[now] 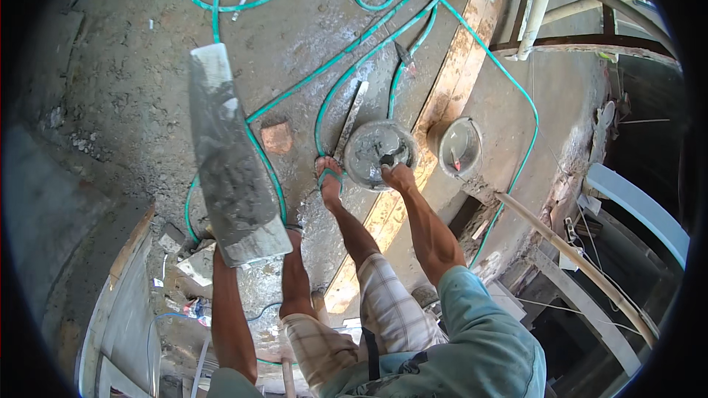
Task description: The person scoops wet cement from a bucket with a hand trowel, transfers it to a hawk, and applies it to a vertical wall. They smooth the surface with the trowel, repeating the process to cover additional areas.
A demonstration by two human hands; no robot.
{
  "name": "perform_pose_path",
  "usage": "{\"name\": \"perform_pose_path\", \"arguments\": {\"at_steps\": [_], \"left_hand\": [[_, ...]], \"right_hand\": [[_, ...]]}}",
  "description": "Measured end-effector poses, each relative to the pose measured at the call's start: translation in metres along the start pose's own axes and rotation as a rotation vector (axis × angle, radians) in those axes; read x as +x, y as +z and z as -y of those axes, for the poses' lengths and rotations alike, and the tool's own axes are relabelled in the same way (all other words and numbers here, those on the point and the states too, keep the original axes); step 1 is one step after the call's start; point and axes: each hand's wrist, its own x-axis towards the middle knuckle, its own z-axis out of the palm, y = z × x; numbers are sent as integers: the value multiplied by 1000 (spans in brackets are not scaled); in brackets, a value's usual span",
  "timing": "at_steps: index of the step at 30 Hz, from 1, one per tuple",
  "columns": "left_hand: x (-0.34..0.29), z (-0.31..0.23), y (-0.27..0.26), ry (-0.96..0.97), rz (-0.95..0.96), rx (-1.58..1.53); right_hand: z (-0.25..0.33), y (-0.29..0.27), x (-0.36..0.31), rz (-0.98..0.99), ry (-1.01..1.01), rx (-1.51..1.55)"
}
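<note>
Left hand (pixel 215 245) is gripping mortar board (pixel 232 155) level, keeping mortar on; right hand (pixel 398 175) is clenching trowel (pixel 386 159), scooping in bucket (pixel 380 153).

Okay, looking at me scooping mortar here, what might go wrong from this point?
The green hose loops right past your sandalled foot, so a step could snag it and trip you. The long board in your left hand carries wet mortar and looks tilted, so some may slide off. Your right hand reaches low into the mortar pan, leaning you forward, possibly off balance, on rough concrete.
</note>
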Motion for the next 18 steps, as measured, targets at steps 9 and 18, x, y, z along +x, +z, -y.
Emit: {"name": "perform_pose_path", "arguments": {"at_steps": [9,18], "left_hand": [[-98,-1,-2,14,183,-139],[-273,-33,-38,358,466,-111]], "right_hand": [[100,-50,-255,112,-699,787],[195,-14,-497,811,-684,1121]]}}
